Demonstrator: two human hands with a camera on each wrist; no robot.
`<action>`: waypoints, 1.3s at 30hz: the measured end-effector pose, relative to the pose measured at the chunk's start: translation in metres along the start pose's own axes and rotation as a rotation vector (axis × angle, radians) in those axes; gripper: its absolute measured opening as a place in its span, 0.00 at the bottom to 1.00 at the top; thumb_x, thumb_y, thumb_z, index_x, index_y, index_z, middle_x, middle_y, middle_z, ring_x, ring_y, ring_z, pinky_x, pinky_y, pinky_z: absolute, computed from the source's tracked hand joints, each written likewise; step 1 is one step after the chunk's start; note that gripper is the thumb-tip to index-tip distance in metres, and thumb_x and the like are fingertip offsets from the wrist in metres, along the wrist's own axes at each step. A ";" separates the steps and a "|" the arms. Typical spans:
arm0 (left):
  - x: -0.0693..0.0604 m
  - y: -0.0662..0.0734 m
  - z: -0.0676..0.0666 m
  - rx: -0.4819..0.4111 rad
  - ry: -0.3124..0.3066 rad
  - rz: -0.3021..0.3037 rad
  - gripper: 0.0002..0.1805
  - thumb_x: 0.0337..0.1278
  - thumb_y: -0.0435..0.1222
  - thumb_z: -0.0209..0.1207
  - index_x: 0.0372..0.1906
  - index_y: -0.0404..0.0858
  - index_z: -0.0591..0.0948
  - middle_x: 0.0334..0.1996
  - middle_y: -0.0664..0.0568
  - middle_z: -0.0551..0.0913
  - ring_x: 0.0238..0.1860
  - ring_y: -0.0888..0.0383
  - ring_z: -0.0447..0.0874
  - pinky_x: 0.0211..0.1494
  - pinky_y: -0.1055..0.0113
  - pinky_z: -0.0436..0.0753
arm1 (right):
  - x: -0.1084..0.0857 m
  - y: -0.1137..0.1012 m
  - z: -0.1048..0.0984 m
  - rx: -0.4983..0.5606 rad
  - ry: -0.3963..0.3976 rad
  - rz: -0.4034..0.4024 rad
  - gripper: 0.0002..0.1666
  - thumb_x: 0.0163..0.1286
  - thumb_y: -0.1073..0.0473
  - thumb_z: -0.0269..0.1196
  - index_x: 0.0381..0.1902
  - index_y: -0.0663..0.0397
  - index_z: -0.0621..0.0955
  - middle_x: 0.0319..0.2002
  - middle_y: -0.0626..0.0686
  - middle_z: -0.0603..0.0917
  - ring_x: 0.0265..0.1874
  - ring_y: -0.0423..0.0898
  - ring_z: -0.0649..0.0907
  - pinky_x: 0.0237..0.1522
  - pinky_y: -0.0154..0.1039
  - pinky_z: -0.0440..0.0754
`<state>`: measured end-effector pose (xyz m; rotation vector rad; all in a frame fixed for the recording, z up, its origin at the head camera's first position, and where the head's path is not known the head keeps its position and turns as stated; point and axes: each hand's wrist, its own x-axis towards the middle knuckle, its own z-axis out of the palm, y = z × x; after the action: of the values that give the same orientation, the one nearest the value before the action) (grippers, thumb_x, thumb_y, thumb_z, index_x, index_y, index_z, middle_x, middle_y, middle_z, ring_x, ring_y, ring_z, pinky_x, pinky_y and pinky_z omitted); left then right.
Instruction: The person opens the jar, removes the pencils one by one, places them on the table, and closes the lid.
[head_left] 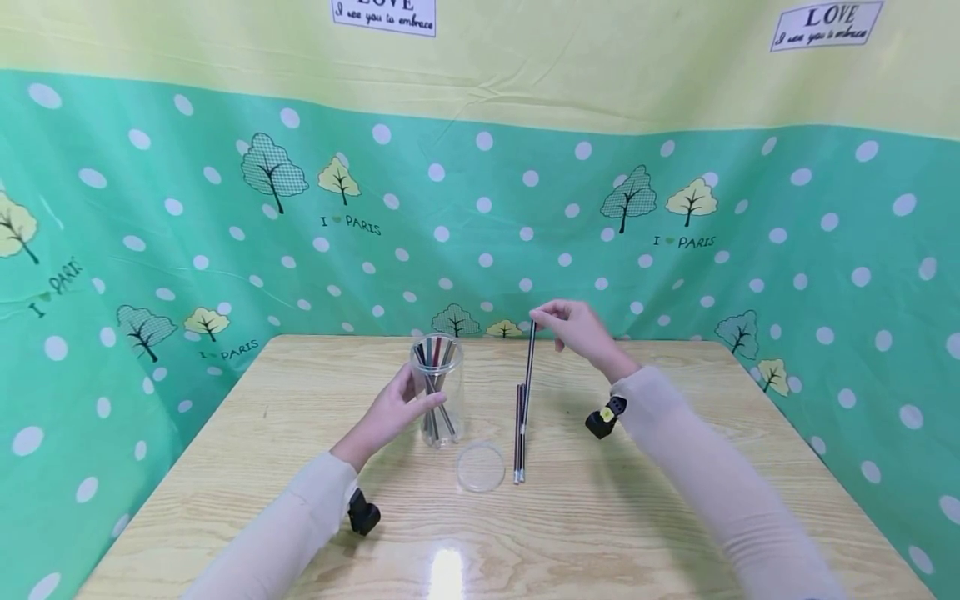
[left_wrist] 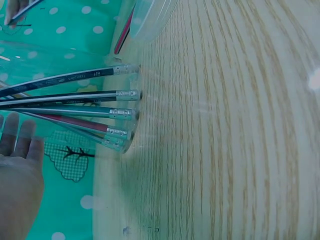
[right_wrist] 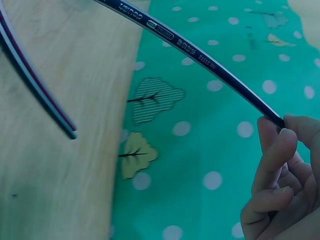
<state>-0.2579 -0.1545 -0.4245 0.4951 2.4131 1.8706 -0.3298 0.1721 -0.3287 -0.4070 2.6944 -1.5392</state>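
Observation:
My left hand (head_left: 388, 415) holds a clear plastic jar (head_left: 457, 390) upright on the table, thumb on the near side and fingers round the far left side. Several pencils (left_wrist: 75, 95) with metal eraser ends stand inside, eraser ends down in the left wrist view. My right hand (head_left: 579, 332) pinches one dark striped pencil (right_wrist: 200, 57) by its tip between thumb and fingers. That pencil hangs nearly upright over two pencils (head_left: 518, 446) lying side by side on the table, right of the jar. Whether its lower end touches them I cannot tell.
A round clear lid (head_left: 480, 467) lies flat just in front of the jar, left of the two pencils. The wooden table (head_left: 645, 500) ends at a green dotted cloth (head_left: 480, 217) hanging behind it. Black wrist cameras (head_left: 363, 512) sit on both sleeves.

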 end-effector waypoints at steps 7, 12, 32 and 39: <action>0.000 -0.002 0.000 0.011 0.000 0.004 0.42 0.65 0.43 0.65 0.78 0.48 0.56 0.74 0.43 0.63 0.74 0.44 0.60 0.74 0.47 0.60 | 0.004 0.033 0.010 0.024 -0.052 0.096 0.23 0.74 0.42 0.61 0.54 0.52 0.84 0.46 0.52 0.86 0.20 0.43 0.75 0.18 0.31 0.69; 0.000 -0.002 0.000 0.012 0.004 0.000 0.44 0.63 0.47 0.67 0.78 0.49 0.57 0.74 0.43 0.64 0.74 0.44 0.61 0.74 0.48 0.61 | 0.003 0.051 0.019 0.011 -0.081 0.129 0.23 0.74 0.42 0.60 0.53 0.53 0.84 0.46 0.52 0.86 0.20 0.42 0.73 0.17 0.31 0.65; -0.001 -0.001 0.000 0.006 0.004 -0.009 0.42 0.64 0.46 0.66 0.77 0.48 0.58 0.73 0.42 0.65 0.74 0.43 0.60 0.75 0.47 0.59 | 0.000 0.099 0.050 0.029 -0.134 0.219 0.23 0.75 0.46 0.61 0.51 0.61 0.83 0.42 0.56 0.85 0.20 0.41 0.73 0.20 0.31 0.66; 0.000 -0.003 0.000 0.002 0.003 0.007 0.40 0.65 0.43 0.65 0.77 0.47 0.59 0.73 0.42 0.65 0.74 0.44 0.61 0.75 0.47 0.60 | 0.001 0.107 0.058 0.041 -0.098 0.276 0.22 0.73 0.48 0.63 0.52 0.60 0.83 0.29 0.52 0.83 0.15 0.39 0.68 0.16 0.31 0.64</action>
<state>-0.2581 -0.1548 -0.4273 0.5016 2.4186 1.8725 -0.3466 0.1745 -0.4494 -0.1004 2.5129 -1.4532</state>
